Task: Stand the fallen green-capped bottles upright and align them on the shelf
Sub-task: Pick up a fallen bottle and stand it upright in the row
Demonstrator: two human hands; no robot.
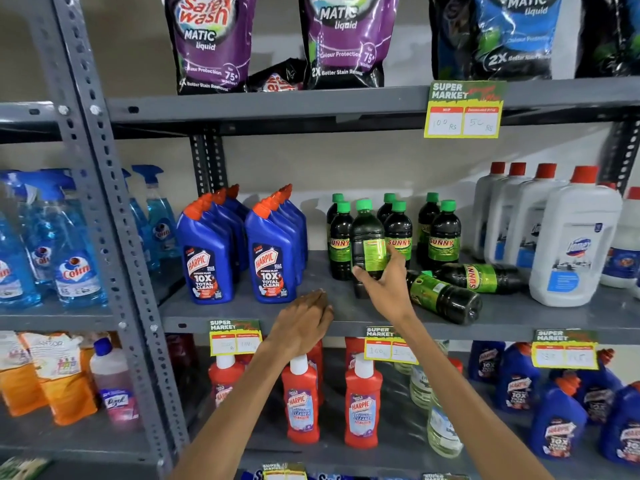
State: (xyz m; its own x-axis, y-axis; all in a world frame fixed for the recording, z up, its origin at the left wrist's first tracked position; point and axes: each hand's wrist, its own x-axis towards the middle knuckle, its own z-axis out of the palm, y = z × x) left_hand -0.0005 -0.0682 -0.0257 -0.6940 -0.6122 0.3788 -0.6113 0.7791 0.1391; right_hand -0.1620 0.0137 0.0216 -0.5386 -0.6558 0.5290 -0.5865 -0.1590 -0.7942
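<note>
Dark bottles with green caps and green SUNNY labels stand on the grey middle shelf [322, 282]. My right hand [384, 285] grips one upright green-capped bottle [367, 237] near the shelf's front, its label turned sideways. Several others stand behind it in pairs, such as a front-row bottle [444, 237]. Two fallen bottles lie to the right: the nearer one [445, 297] points its base toward me, the farther one [481, 278] lies sideways behind it. My left hand [303, 323] rests flat on the shelf's front edge, holding nothing.
Blue Harpic bottles [273, 251] stand left of the green-capped group, large white jugs with red caps [571, 244] right of it. A price tag [391, 344] hangs on the shelf edge. Red Harpic bottles [362, 400] fill the shelf below, detergent pouches [346, 39] the one above.
</note>
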